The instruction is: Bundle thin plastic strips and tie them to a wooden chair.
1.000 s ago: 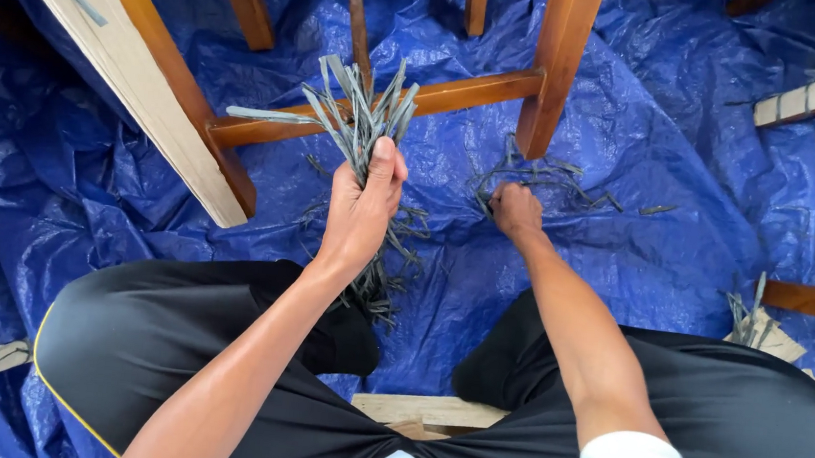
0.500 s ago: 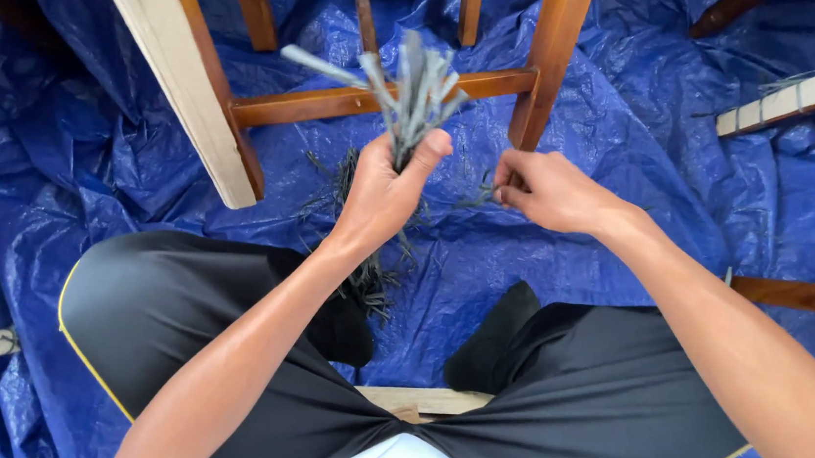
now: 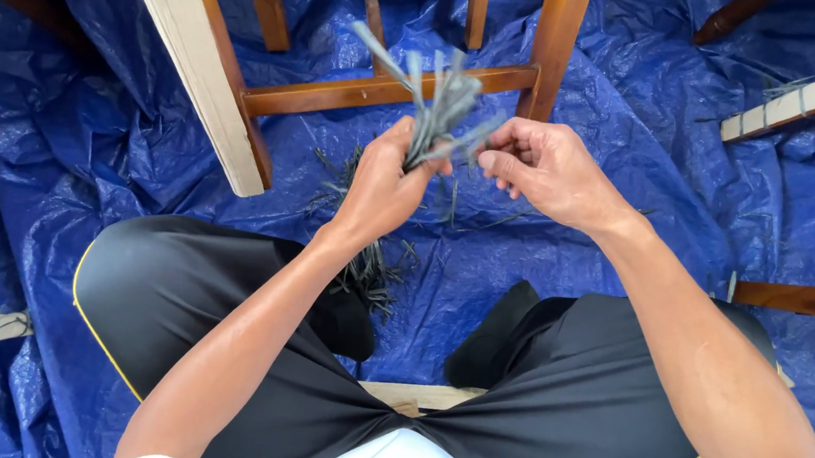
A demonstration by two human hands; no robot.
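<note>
1. The left hand (image 3: 384, 180) is closing in a fist around a bundle of flat grey-green strips (image 3: 438, 104), holding it upright so the cut ends are fanning out above the knuckles, while the lower ends are hanging down below the wrist towards the lap.
2. The right hand (image 3: 543, 164) is now sitting just beside the bundle on its right, fingers curled and pinching at one or two strips at the top edge — a second ago it was lying far out on the crumpled blue plastic tarpaulin (image 3: 622, 248), among the loose strips there.
3. That shift suggests the gathering off the floor is pausing for the moment and the right hand is feeding or sorting what it has brought into the left hand's bundle.
4. The bundle itself is being held higher and nearer the middle of the view than before, in front of the brown wooden chair frame (image 3: 391, 85), whose rail is running across just behind it.
5. A few scattered grey-green strips (image 3: 338, 179) are lying on the tarpaulin to the left of the left hand, near the pale wooden board (image 3: 196, 63) leaning against the frame.
6. The person is sitting cross-legged in black shorts with a yellow trim (image 3: 250, 343) — both knees are resting on the tarpaulin.
</note>
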